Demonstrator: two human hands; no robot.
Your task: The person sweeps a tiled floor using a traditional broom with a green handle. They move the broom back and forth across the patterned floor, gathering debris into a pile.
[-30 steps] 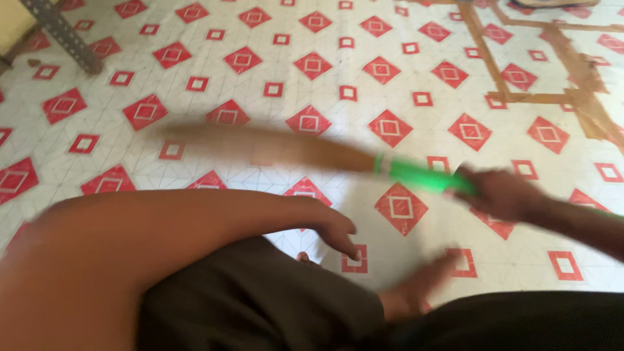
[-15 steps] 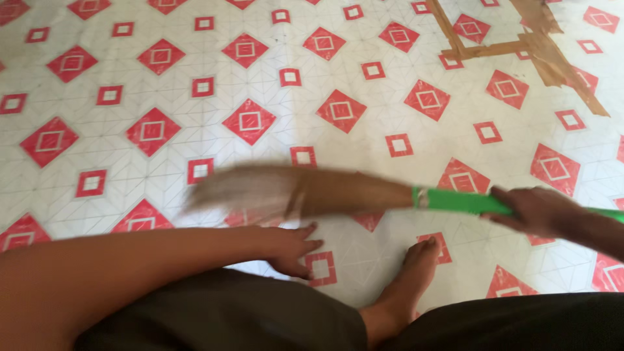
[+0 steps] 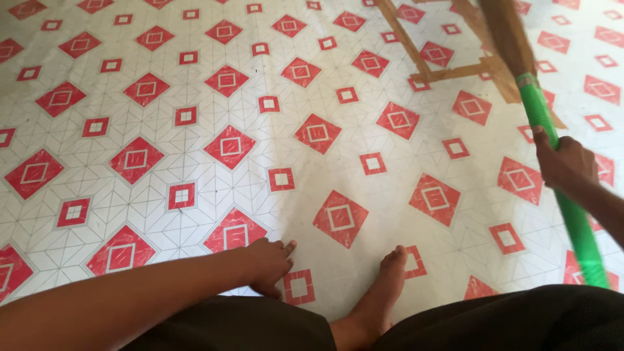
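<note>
My right hand [image 3: 567,162] grips the green handle of a broom [image 3: 543,123] at the right edge. The broom points up and away, with its brown bristles near the top right. My left hand [image 3: 268,263] rests flat on the patterned floor sheet [image 3: 273,123], fingers apart, holding nothing. My bare foot [image 3: 383,286] stands on the floor between the two hands, and my dark clothing fills the bottom of the view.
The floor sheet is white with red diamonds and small red squares. Strips of brown tape [image 3: 455,70] cross it at the top right, forming a frame shape under the broom's bristles.
The broom has swung from lying across the floor in front of me to pointing up at the far right. My right hand moved up and right with it. The left hand stayed on the floor.
</note>
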